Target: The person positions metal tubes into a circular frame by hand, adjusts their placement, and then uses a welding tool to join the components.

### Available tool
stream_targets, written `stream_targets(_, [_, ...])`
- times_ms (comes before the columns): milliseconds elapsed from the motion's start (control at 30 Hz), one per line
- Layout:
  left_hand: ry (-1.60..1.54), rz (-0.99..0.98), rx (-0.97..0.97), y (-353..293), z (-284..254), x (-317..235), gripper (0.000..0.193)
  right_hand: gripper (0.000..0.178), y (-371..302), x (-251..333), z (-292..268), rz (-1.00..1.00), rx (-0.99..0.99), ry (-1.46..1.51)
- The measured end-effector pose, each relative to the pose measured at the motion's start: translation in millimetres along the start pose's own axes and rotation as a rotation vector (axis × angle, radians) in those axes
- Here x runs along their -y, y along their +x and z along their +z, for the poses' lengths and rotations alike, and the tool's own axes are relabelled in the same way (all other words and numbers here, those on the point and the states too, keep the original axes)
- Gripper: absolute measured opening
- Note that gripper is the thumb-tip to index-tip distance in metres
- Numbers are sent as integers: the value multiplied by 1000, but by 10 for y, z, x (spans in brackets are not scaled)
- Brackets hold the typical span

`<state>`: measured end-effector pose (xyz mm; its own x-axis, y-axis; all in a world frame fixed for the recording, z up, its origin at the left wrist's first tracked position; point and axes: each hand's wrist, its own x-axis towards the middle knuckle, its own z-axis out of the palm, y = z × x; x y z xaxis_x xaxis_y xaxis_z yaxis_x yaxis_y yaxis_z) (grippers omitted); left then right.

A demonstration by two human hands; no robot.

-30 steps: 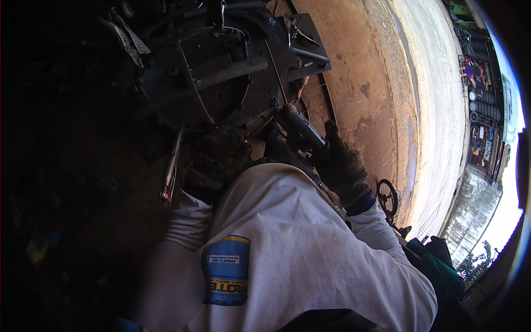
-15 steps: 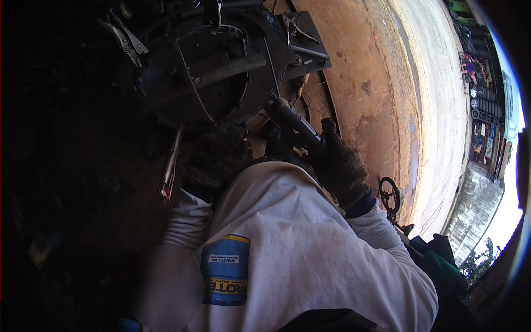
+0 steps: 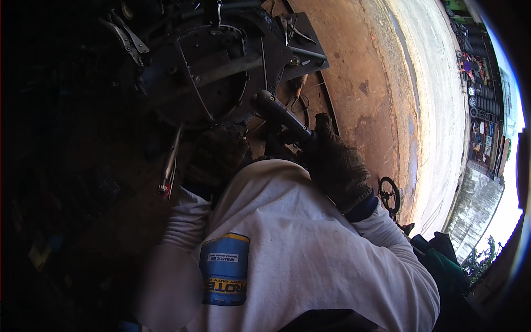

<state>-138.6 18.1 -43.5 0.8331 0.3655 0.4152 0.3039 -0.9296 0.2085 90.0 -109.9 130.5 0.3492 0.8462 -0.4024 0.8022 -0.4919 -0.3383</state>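
Observation:
My right hand [image 3: 338, 166], in a dark knit work glove, grips the lower end of a dark cylindrical tool [image 3: 285, 117]. The tool's rounded head tilts up and left, close to the rim of a large dark round metal piece [image 3: 215, 91]. Thin rods and a flat bar cross that piece. My left hand [image 3: 218, 152], also gloved, is at the near edge of the same piece; deep shadow hides its fingers. A slim metal hand tool with a red end [image 3: 170, 166] sticks out beside it.
Locking pliers [image 3: 126, 39] are at the metal piece's upper left. A flat plate with a clamp-like tool [image 3: 301, 36] juts out at its upper right. An orange-brown handle with a cable [image 3: 300, 86] lies beyond my right hand. A black wheel [image 3: 389, 195] stands at right.
The cylindrical tool in my right hand has shifted up and left, its head now nearer the metal piece. My left hand stays in about the same place.

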Motion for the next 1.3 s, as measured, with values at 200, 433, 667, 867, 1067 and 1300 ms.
stream_targets(200, [-10,60,43,75,-124,22,30,55,0,87,-46,114,-41,-1])
stream_targets(433, [47,106,-24,62,-149,34,30,65,-15,-3,-51,-17,-68,61])
stream_targets(667, [55,-26,64,-97,45,-14,35,62,61,30,-14,42,-25,55])
stream_targets(867, [109,-9,25,-184,129,-9,34,60,31,90,-47,95,32,-7])
stream_targets(1067, [14,-53,84,38,-46,-32,31,57,57,116,-91,60,64,-50])
stream_targets(1300, [16,-1,88,78,-36,-40,30,62,24,47,-65,78,7,-25])
